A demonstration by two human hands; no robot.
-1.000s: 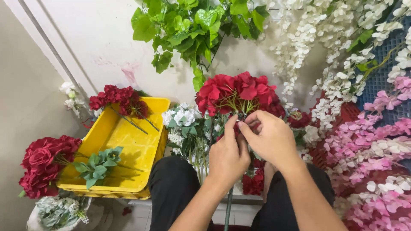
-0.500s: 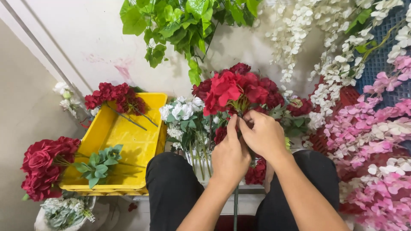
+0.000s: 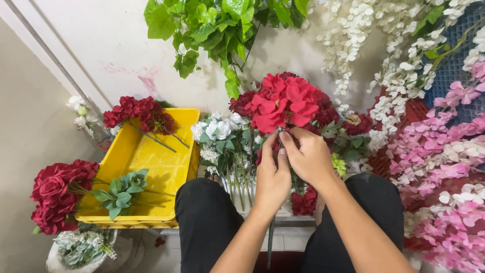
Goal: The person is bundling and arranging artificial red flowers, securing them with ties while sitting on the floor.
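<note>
Right now you've got both hands up at centre frame, working just under the red flower bunch (image 3: 285,103). Your left hand (image 3: 273,179) has fingers curled narrow around the stems below the blooms, thumb & forefinger pinched up near the base of the petals. Your right hand (image 3: 308,156) sits beside it, touching it, fingertips pinched tight at the same spot, on a stem or a wrap, can't tell which, it's hidden by the fingers. A long green stem (image 3: 271,242) hangs down between your knees, bottom centre.

Step in hand, as I read it: gathering or binding the red bunch at its neck. The next move calls for a steady grip w/ the left while the right does the fine work; keep the blooms upright so they don't splay.

Around you: white flowers (image 3: 217,129) just left of the bunch, a yellow crate (image 3: 151,162) at left w/ a red spray (image 3: 139,114) on its far rim and green leaves (image 3: 118,192) on its near edge, dark red roses (image 3: 55,194) at lower left, pink blossoms (image 3: 444,167) at right, white hanging sprays (image 3: 374,45) upper right, green foliage (image 3: 212,25) at top.
</note>
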